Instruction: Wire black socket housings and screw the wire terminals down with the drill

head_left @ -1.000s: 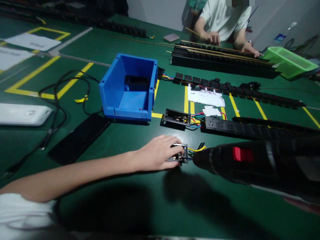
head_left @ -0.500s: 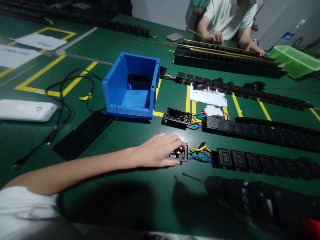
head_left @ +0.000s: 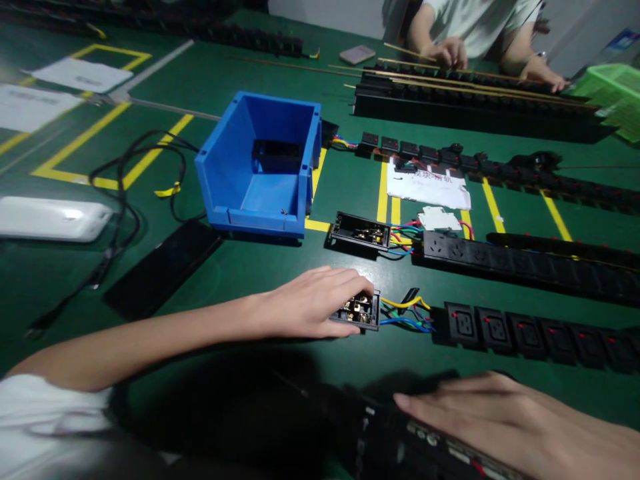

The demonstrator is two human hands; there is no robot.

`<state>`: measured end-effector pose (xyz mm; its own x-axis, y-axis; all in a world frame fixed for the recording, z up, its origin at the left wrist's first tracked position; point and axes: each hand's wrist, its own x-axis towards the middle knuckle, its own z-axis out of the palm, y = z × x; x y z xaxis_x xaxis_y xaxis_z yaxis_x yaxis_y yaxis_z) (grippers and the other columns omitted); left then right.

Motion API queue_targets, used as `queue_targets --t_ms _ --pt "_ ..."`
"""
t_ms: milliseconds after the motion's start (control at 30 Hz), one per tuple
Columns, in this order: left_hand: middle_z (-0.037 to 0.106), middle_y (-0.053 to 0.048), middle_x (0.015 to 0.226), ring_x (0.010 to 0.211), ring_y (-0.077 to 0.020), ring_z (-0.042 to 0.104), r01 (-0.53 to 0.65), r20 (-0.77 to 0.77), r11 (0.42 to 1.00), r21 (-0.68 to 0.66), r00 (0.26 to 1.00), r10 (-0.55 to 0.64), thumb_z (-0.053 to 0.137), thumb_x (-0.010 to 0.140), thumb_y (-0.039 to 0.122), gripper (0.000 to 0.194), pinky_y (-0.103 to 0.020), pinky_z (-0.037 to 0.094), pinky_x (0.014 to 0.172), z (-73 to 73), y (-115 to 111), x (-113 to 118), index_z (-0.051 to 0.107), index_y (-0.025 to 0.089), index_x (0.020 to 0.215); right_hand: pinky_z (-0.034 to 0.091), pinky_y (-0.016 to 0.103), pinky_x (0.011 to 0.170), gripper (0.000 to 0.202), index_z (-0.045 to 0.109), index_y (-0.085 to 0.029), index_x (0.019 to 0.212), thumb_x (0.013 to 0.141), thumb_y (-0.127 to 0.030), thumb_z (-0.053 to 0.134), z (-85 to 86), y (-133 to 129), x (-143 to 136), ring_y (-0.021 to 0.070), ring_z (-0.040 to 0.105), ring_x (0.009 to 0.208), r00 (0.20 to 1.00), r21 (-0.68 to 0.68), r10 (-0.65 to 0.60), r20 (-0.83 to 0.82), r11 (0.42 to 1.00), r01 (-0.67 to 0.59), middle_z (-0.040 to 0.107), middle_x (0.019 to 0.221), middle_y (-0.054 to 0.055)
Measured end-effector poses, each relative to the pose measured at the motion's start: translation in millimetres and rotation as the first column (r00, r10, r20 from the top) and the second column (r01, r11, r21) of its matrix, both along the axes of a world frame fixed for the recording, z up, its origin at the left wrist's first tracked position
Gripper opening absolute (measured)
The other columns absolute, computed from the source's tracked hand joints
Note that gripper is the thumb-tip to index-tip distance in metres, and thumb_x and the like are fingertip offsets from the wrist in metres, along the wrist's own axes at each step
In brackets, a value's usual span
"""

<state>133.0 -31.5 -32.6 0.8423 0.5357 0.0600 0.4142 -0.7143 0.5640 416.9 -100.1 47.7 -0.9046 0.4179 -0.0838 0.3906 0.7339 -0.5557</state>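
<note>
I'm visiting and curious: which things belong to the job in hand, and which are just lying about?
Job in hand:
open black box, in the left hand
coloured wires from it
power tool, at the right hand

Seemingly lying about:
white case
black cable
dark slab, perhaps a phone
paper sheets

This is looking like an electrical workshop: yellow tape (head_left: 83, 138) is marking the green tabletop (head_left: 240, 260), socket strips (head_left: 528, 335) are trailing coloured wires (head_left: 406, 323), a drill (head_left: 390, 433) is showing by the near edge, and a co-worker (head_left: 481, 30) is working at the far edge
</note>
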Motion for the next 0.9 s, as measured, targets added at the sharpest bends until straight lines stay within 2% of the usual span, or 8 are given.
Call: queue_targets --t_ms 100,167,333,533,633,733,833,900 --pt "0.059 -0.007 0.118 0.106 -0.0231 0.057 -0.009 -0.014 1.000 -0.007 1.000 0.009 0.062 0.087 0.043 0.048 -0.035 0.042 0.086 -0.6 3 0 0.045 0.017 0.124 0.056 0.024 0.085 0.054 0.037 -0.012 0.147 0.095 -0.027 0.046 -8.9 4 -13 0.0169 0.061 0.110 0.988 0.045 0.152 0.013 0.987 -0.153 0.057 0.130 0.008" --pt "0.059 -0.007 0.119 0.106 -0.0233 0.057 -0.012 -0.017 1.000 -0.010 1.000 0.012 0.063 0.087 0.043 0.047 -0.035 0.042 0.087 -0.9 5 0 0.046 0.018 0.123 0.056 0.028 0.085 0.048 0.040 -0.008 0.143 0.097 -0.019 0.036 -19.1 4 -21 0.0181 0.061 0.109 0.986 0.083 0.165 -0.019 0.983 -0.163 0.058 0.128 0.011" --pt "0.058 -0.007 0.119 0.107 -0.0230 0.056 -0.052 -0.030 0.998 -0.036 0.998 0.051 0.063 0.087 0.043 0.047 -0.034 0.042 0.089 0.6 12 -1 0.046 0.018 0.123 0.055 0.030 0.077 0.041 0.051 -0.007 0.130 0.098 -0.015 0.027 -47.2 0 -40 0.0187 0.063 0.099 0.986 0.201 0.119 -0.117 0.975 -0.094 0.063 0.116 0.013" --pt "0.058 -0.008 0.119 0.108 -0.0233 0.056 -0.064 -0.058 0.996 -0.063 0.997 0.060 0.064 0.085 0.042 0.049 -0.034 0.042 0.091 3.1 19 0 0.046 0.019 0.124 0.051 0.032 0.062 0.038 0.051 -0.010 0.130 0.093 -0.013 0.043 -71.5 -5 -55 0.0195 0.060 0.081 0.994 0.335 0.101 -0.038 0.939 -0.082 0.062 0.113 0.013" --pt "0.058 -0.008 0.120 0.108 -0.0244 0.056 -0.067 -0.085 0.996 -0.058 0.994 0.062 0.066 0.082 0.041 0.053 -0.034 0.043 0.092 4.6 19 4 0.045 0.019 0.126 0.051 0.033 0.063 0.039 0.051 -0.010 0.130 0.092 -0.014 0.043 -76.1 -4 -58 0.0202 0.059 0.082 0.996 0.345 0.082 -0.043 0.937 -0.062 0.060 0.116 0.015" --pt "0.058 -0.009 0.117 0.107 -0.0248 0.056 -0.041 -0.130 0.998 -0.050 0.991 0.034 0.065 0.082 0.043 0.055 -0.034 0.043 0.091 6.9 21 10 0.046 0.019 0.127 0.052 0.033 0.071 0.040 0.050 -0.012 0.132 0.093 -0.015 0.044 -76.5 -1 -58 0.0212 0.059 0.092 0.996 0.286 0.075 -0.039 0.956 -0.061 0.056 0.122 0.015" --pt "0.057 -0.009 0.116 0.107 -0.0254 0.056 -0.012 -0.173 0.999 -0.036 0.985 0.006 0.065 0.081 0.048 0.056 -0.034 0.043 0.091 7.4 22 16 0.048 0.018 0.126 0.052 0.032 0.075 0.045 0.046 -0.013 0.136 0.091 -0.014 0.049 -73.8 3 -56 0.0205 0.058 0.098 0.994 0.234 0.113 -0.009 0.966 -0.108 0.054 0.125 0.015" --pt "0.056 -0.008 0.118 0.108 -0.0255 0.056 -0.010 -0.185 0.999 -0.038 0.983 0.002 0.064 0.081 0.050 0.057 -0.035 0.043 0.091 5.8 23 19 0.049 0.019 0.125 0.052 0.031 0.075 0.041 0.049 -0.014 0.133 0.092 -0.019 0.050 -69.5 9 -54 0.0200 0.057 0.100 0.986 0.242 0.164 -0.008 0.958 -0.157 0.054 0.125 0.014"
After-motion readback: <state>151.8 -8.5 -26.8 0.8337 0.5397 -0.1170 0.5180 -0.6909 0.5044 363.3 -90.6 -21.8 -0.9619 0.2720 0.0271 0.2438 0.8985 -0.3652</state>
